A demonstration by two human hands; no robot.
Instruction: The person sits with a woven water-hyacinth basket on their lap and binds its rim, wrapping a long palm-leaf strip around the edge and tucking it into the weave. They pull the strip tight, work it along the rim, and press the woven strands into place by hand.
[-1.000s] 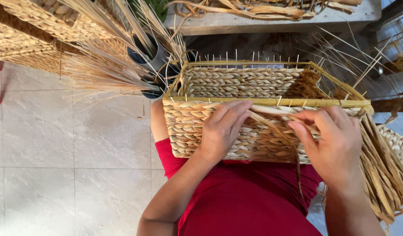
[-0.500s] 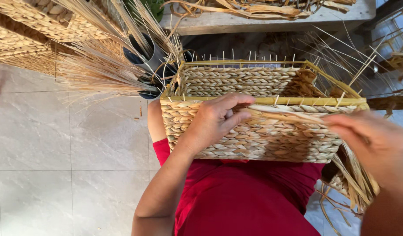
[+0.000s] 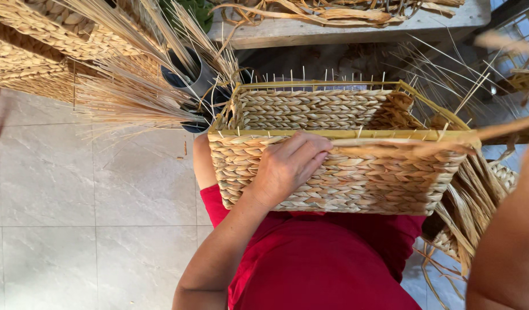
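Note:
A rectangular woven basket (image 3: 356,183) of braided tan fibre on a yellow wire frame rests on my lap, against my red garment (image 3: 322,258). My left hand (image 3: 287,169) lies on its near wall just under the rim, its fingertips pinning the end of a long flat fibre strand (image 3: 402,148). The strand runs taut to the right along the rim and rises past the frame's edge. Of my right arm only the forearm (image 3: 506,241) shows at the lower right; the hand itself is out of view. Thin upright stakes stick up from the far rim.
Dry straw bundles (image 3: 126,103) stand in dark tubes (image 3: 190,80) to the left of the basket. Other woven baskets (image 3: 35,46) sit at the top left, and a wooden bench (image 3: 345,23) with loose fibres lies beyond. Loose fibre strips (image 3: 477,195) hang at the right over a tiled floor (image 3: 75,229).
My right hand has pulled the strand away to the right and left the view. My left hand slid slightly along the rim and stays pressed on the basket wall.

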